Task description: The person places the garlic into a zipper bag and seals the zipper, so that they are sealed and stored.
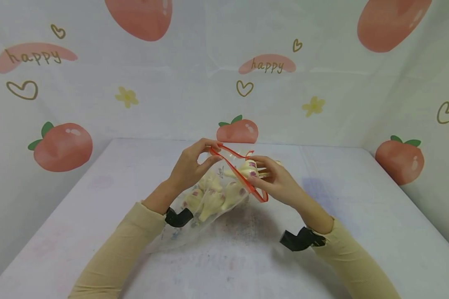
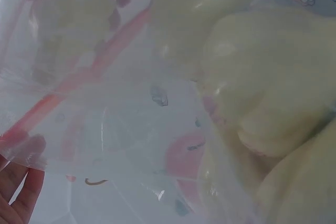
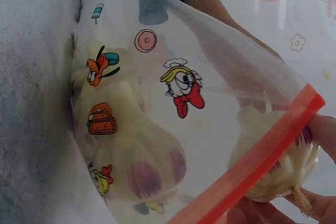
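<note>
A clear zip bag (image 1: 183, 236) with a red seal strip (image 3: 262, 156) and cartoon prints lies tilted on the table. Several garlic bulbs (image 1: 212, 202), pale with purple streaks, are inside it. My left hand (image 1: 187, 166) pinches the far left part of the bag's rim between thumb and fingers. At the mouth's right side, my right hand (image 1: 280, 180) grips another garlic bulb (image 1: 250, 168), partly behind the red strip in the right wrist view. A pale bit shows past the right fingers; what it belongs to is hidden.
The white table (image 1: 359, 257) has faint stains. A white backdrop (image 1: 194, 95) printed with fruit, hearts and "happy" encloses its back and sides. A black wrist mount (image 1: 303, 239) sits on the right arm, with a similar one (image 1: 178, 217) on the left.
</note>
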`<control>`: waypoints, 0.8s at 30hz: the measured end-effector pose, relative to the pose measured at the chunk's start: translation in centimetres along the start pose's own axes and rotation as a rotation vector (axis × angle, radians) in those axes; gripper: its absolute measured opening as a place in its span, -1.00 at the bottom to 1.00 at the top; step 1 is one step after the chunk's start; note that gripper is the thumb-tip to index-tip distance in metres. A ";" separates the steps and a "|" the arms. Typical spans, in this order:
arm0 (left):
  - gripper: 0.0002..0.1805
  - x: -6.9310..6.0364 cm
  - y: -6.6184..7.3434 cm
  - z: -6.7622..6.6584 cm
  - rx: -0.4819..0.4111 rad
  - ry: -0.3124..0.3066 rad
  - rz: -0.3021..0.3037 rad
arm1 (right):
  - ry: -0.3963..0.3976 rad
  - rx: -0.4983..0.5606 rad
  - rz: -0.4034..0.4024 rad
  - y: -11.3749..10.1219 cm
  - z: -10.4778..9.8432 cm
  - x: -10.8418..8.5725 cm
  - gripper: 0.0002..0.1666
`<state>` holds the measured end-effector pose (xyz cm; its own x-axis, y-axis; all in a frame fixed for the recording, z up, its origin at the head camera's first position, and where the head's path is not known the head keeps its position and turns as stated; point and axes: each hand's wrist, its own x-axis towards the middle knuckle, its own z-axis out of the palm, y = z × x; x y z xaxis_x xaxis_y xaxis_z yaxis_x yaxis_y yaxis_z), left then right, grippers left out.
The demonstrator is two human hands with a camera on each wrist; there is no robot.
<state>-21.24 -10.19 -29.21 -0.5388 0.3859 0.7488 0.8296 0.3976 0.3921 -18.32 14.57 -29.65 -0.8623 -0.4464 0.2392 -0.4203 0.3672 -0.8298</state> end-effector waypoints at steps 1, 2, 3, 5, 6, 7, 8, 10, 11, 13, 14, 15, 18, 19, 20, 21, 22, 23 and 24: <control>-0.51 0.0 0.0 0.0 -0.003 0.001 0.002 | -0.003 0.002 0.003 0.1 0.0 0.0 -0.42; -0.52 0.0 0.0 0.0 -0.008 0.001 0.002 | -0.006 0.005 0.008 0.1 0.1 0.1 -0.42; -0.52 0.1 0.0 -0.1 -0.010 0.001 0.002 | -0.008 0.009 0.011 0.1 0.1 0.1 -0.42; -0.54 0.1 0.0 -0.1 -0.014 0.002 0.003 | -0.004 0.010 0.020 0.1 0.2 0.2 -0.41; -0.55 0.1 0.0 -0.1 -0.014 0.002 0.003 | 0.000 0.008 0.019 0.1 0.2 0.3 -0.40; -0.55 0.1 0.0 -0.1 -0.012 0.003 0.003 | 0.005 0.005 0.015 0.0 0.3 0.4 -0.40; -0.53 0.1 0.0 -0.1 -0.011 0.005 0.004 | 0.010 0.001 0.009 0.0 0.3 0.5 -0.40; -0.48 0.1 0.1 -0.1 -0.007 0.009 0.008 | 0.023 -0.007 0.002 -0.1 0.5 0.7 -0.40; -0.46 0.1 0.1 -0.1 -0.004 0.011 0.010 | 0.028 -0.012 -0.002 -0.2 0.5 0.8 -0.41; -0.44 0.2 0.1 -0.1 0.001 0.013 0.011 | 0.036 -0.018 -0.005 -0.4 0.6 0.9 -0.41; -0.44 0.2 0.2 -0.1 0.002 0.013 0.012 | 0.039 -0.021 -0.004 -0.4 0.7 1.0 -0.42; -0.45 0.3 0.2 -0.1 0.005 0.014 0.013 | 0.043 -0.021 0.001 -0.5 0.7 1.1 -0.41; -0.61 0.4 0.3 -0.1 0.009 0.018 0.018 | 0.047 -0.022 0.007 -0.7 0.8 1.3 -0.42; -0.66 0.4 0.3 -0.1 0.010 0.019 0.021 | 0.047 -0.019 0.008 -0.8 0.9 1.3 -0.42; -0.68 0.4 0.3 -0.1 0.011 0.019 0.022 | 0.044 -0.012 0.009 -0.8 0.9 1.3 -0.42; -0.68 0.4 0.3 -0.1 0.012 0.019 0.023 | 0.042 -0.003 0.008 -0.9 0.9 1.3 -0.41; -0.67 0.5 0.3 -0.2 0.012 0.020 0.024 | 0.036 0.007 0.009 -1.0 1.0 1.3 -0.41; -0.67 0.5 0.3 -0.2 0.013 0.020 0.022 | 0.027 0.023 0.008 -1.0 1.0 1.3 -0.41; -0.66 0.5 0.4 -0.2 0.012 0.018 0.020 | 0.020 0.036 0.006 -1.1 1.0 1.3 -0.41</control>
<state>-21.18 -10.03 -28.59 -0.5196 0.3786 0.7660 0.8381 0.4001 0.3708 -18.73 12.74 -28.98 -0.8702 -0.4280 0.2439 -0.4050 0.3396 -0.8489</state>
